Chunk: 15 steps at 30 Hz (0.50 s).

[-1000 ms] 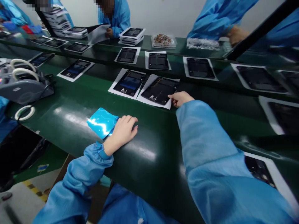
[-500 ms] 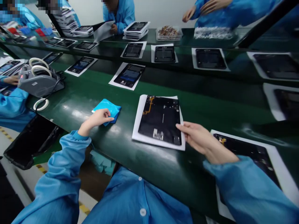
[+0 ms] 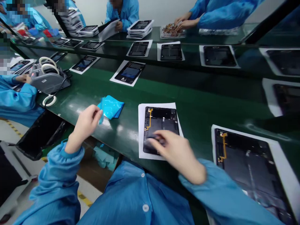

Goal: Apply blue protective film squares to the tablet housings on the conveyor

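My left hand [image 3: 87, 121] is closed, its thumb and forefinger pinching a thin blue film sheet [image 3: 101, 110] seen nearly edge-on. Just beyond it, a small stack of shiny blue film sheets [image 3: 112, 106] lies on the green bench. In front of me a black tablet housing [image 3: 161, 120] with an orange flex cable rests on white paper sheets [image 3: 141, 131]. My right hand [image 3: 172, 147] is over the housing's lower part, its fingers curled and smeared by motion. Whether it holds anything there is unclear.
A second tablet housing [image 3: 248, 156] on white paper lies at my right, partly under my sleeve. A grey tape dispenser [image 3: 48, 79] and a tape roll [image 3: 49, 100] stand at left. More housings on paper [image 3: 130, 72] line the green bench [image 3: 192, 103]. Co-workers sit across and to the left.
My left hand has lifted a film sheet off the stack and drawn it left. My right hand has moved from the housing's right edge to over its lower part; the housing now lies flatter.
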Tool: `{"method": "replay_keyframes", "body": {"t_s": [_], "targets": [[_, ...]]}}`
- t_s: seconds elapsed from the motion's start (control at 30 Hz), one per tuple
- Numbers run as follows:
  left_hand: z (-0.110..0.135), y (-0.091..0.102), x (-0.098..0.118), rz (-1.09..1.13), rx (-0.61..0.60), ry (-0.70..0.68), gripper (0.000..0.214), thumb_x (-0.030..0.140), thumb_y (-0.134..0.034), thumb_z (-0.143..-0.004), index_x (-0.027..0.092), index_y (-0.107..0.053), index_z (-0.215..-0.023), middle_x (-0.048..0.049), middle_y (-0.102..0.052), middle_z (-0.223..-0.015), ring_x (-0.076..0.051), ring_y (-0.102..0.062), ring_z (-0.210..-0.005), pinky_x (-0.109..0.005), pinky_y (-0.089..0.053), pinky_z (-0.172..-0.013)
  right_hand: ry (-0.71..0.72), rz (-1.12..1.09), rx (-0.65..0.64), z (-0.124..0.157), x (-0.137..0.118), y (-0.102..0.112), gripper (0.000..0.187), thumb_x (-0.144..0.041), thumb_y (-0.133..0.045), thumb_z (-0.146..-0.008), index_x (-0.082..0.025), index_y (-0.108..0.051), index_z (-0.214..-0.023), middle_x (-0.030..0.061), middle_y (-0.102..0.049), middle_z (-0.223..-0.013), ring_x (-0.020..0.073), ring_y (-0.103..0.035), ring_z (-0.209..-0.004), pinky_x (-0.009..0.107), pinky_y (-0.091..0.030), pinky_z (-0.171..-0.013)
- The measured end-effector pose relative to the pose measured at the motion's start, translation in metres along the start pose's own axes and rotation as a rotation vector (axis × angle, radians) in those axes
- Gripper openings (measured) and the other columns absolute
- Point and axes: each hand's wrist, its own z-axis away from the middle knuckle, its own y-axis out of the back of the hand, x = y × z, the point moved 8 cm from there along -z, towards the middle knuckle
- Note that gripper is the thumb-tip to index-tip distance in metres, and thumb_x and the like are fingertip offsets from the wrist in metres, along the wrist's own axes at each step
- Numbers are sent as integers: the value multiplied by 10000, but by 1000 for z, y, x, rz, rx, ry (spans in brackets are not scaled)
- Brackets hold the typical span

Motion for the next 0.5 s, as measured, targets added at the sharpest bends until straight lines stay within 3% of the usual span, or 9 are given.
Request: {"method": "replay_keyframes", "body": {"t_s": [0.07,0.17,0.3,0.5], "targets": [[42,-9,10,72,-70,-1,282,533,-550,-1032,276,-569,-917,-20,-634,-858,-230,-537,-835,-372,-493,-843,53,-309,-138,-8,-50,-50,380,-662,-846,-958,-326,-770,-1118,29,-847,-908,264,-790,-680,414,-676,-602],[93,-32,9,206,-222,40,370,607,-594,-991,272,-625,-839,-16,-649,-795,-224,-585,-773,-375,-538,-771,18,-540,-278,-9,-95,-114,441,-710,-899,-890,-326,-730,-1024,-18,-831,-866,228,-776,-685,377,-666,-601],[137,-45,-22,349,-263,172,381,629,-621,-947,284,-637,-784,-7,-645,-767,-232,-615,-745,-398,-564,-749,-9,-657,-409,10,-105,-166,333,-657,-842,-932,-339,-761,-985,-47,-842,-847,226,-792,-679,386,-675,-611],[190,-55,-66,467,-245,347,380,663,-703,-847,306,-669,-723,-25,-686,-752,-279,-666,-754,-458,-591,-760,-20,-716,-569,46,-112,-214,447,-727,-915,-771,-388,-817,-1045,-96,-873,-906,208,-783,-617,359,-656,-554]]}}
